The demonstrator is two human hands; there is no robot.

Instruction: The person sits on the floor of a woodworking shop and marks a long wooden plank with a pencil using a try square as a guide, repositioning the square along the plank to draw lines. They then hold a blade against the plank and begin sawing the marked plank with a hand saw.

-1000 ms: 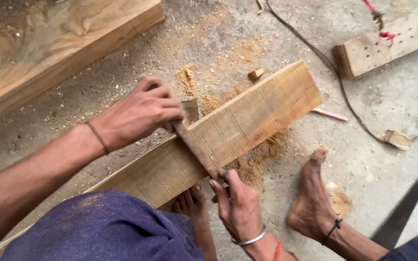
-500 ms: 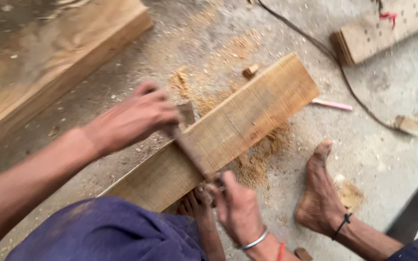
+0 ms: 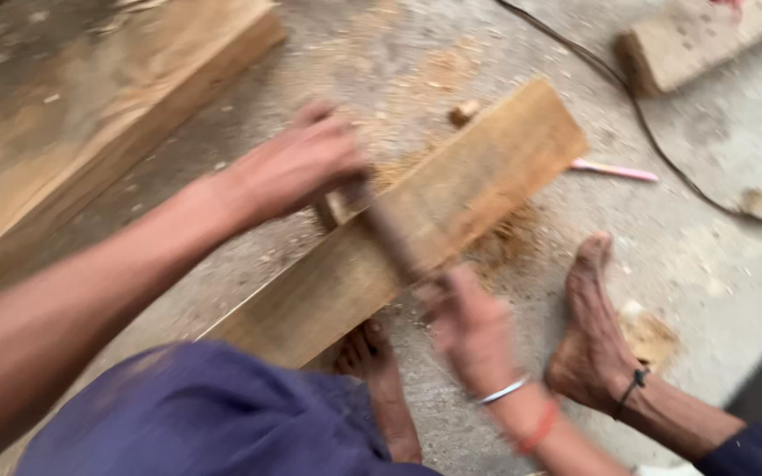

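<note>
1. Your left hand (image 3: 297, 167) is curled over the far end of a hand plane (image 3: 381, 229), fingers wrapped round it, above the plank (image 3: 451, 211).
2. Your right hand (image 3: 469, 330) sits at the plane's near end, at the plank's near edge; motion blur hides how tightly it grips, so you cannot tell its hold for sure.
3. That plane lies across the plank at a slant, touching its top face roughly midway along.
4. Your plank runs diagonally from lower left to upper right on the concrete floor (image 3: 716, 264), with sawdust (image 3: 504, 242) heaped along its right side and more scattered beyond its far edge.
5. One bare foot (image 3: 372, 361) shows just under the plank's near edge, beside your blue-clad knee (image 3: 213, 414).
6. Your other foot (image 3: 588, 326), with a dark anklet, rests flat on the floor to the right, apart from the plank.
7. A pink pencil (image 3: 615, 170) lies on the floor just past the plank's right end.
8. A thick beam (image 3: 90, 115) lies at upper left, well apart from the plank.
9. A dark cable (image 3: 646, 132) curves across the floor at upper right, near another block of wood (image 3: 690, 44).
</note>
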